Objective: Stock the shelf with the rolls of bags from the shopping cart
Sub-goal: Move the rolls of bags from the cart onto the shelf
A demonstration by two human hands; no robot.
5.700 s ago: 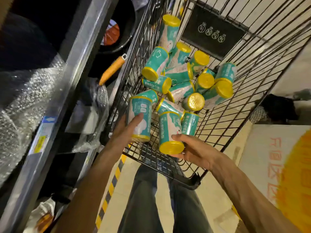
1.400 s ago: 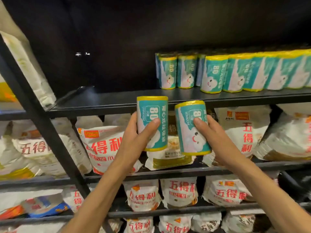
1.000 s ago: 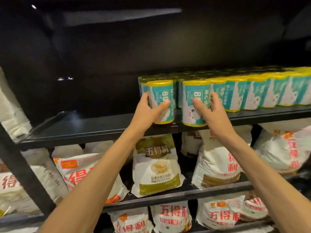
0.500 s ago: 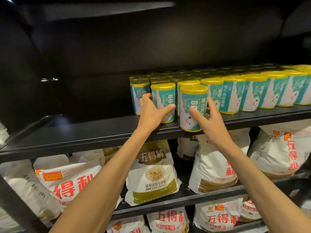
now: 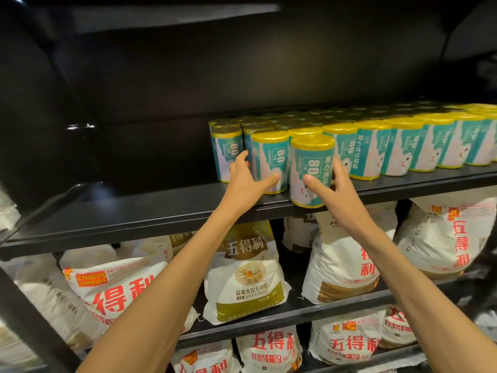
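Note:
Two teal rolls of bags with yellow tops are in my hands at the black shelf. My left hand grips one roll, which stands upright on the shelf board beside the stocked rolls. My right hand grips the other roll, upright at the shelf's front edge, its base hanging slightly over the lip. Behind and to the right stand several rows of the same rolls. The shopping cart is out of view.
The left half of the shelf board is bare and dark. White flour sacks with red lettering fill the shelves below. A black upright post slants across the lower left. The shelf back wall is black.
Both hands carried the rolls from the cart up to the shelf. In the last half second the left roll settled deeper on the board and the right roll stayed at the front edge.

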